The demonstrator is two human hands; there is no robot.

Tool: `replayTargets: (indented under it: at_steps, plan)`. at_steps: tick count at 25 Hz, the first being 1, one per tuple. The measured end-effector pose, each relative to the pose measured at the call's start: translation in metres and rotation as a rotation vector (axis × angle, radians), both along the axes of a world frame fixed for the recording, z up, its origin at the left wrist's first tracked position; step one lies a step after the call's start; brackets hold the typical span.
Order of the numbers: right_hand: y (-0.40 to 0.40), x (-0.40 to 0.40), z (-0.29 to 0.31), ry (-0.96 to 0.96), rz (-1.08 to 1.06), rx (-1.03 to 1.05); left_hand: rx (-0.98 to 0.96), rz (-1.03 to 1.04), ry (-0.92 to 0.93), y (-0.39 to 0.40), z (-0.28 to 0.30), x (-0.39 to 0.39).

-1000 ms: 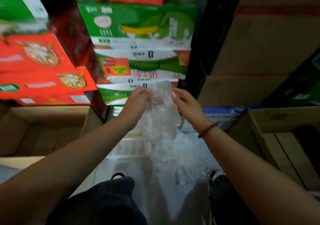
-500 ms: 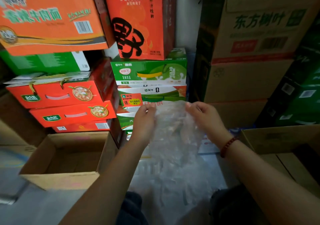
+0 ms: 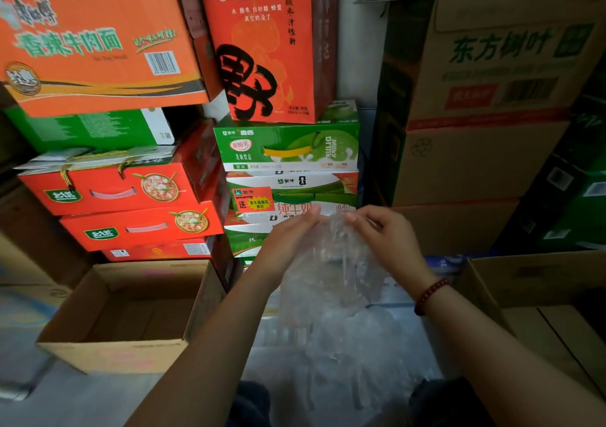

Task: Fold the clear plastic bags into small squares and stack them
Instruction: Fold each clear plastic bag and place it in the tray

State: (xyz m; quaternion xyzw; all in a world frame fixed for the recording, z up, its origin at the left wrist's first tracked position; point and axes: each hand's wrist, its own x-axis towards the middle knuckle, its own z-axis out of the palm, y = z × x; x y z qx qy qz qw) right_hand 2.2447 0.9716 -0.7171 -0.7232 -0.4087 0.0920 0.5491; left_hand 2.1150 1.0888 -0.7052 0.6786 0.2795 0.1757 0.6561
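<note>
I have one bag (image 3: pixel 331 262) up in front of me, held by its top edge between both hands. My left hand (image 3: pixel 288 239) has its fingers laid nearly straight and together against the left side of that edge, thumb hidden behind the film, so I judge it a flat pinch but can't see it close. My right hand (image 3: pixel 385 234) curls in from the other side, fingertips nipping the plastic at the top right corner. The hands sit close together, about level, so the top edge runs side to side between them and the bag's long axis hangs straight down toward my lap. That is what the coming fold turns on — the free bottom end lies below and nearer me than either hand, equally reachable, and must come up to meet the top edge.

The film is thin, clear, heavily wrinkled, catching pale glints; it looks limp and likely to slip or spring open. Under it a loose pile (image 3: pixel 354 361) of more clear plastic lies on my knees. I see no folded squares yet. An open cardboard box (image 3: pixel 108 354) stands to my left — another box (image 3: pixel 524 282) to my right.
</note>
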Motion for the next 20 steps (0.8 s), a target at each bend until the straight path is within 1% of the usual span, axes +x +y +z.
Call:
replayTargets:
  at_steps: [2,3,5,8,11,16,18,20]
  plan:
    - [0.003,-0.002,0.001,0.042,0.025,0.003,0.079,-0.025,-0.023,-0.001,-0.003,0.003]
    - [0.003,-0.002,0.002,0.076,0.035,0.003,0.099,0.022,-0.008,-0.001,-0.005,0.005]
    - [0.001,0.002,0.004,0.118,0.052,-0.025,0.045,0.142,-0.033,0.001,-0.007,0.008]
    - [-0.005,0.011,0.005,0.198,0.088,-0.085,-0.054,0.237,-0.172,0.012,-0.009,0.006]
    - [-0.009,0.013,0.009,0.330,0.100,-0.051,-0.039,0.214,-0.214,0.015,-0.008,0.004]
    - [-0.009,0.012,0.011,0.372,0.016,-0.030,0.004,0.103,-0.233,0.004,-0.004,0.002]
    - [-0.008,0.009,0.012,0.398,0.037,-0.006,0.018,0.065,-0.189,0.003,-0.003,0.003]
    - [-0.006,0.007,0.012,0.432,0.066,0.041,0.074,0.020,-0.066,0.003,-0.003,0.003]
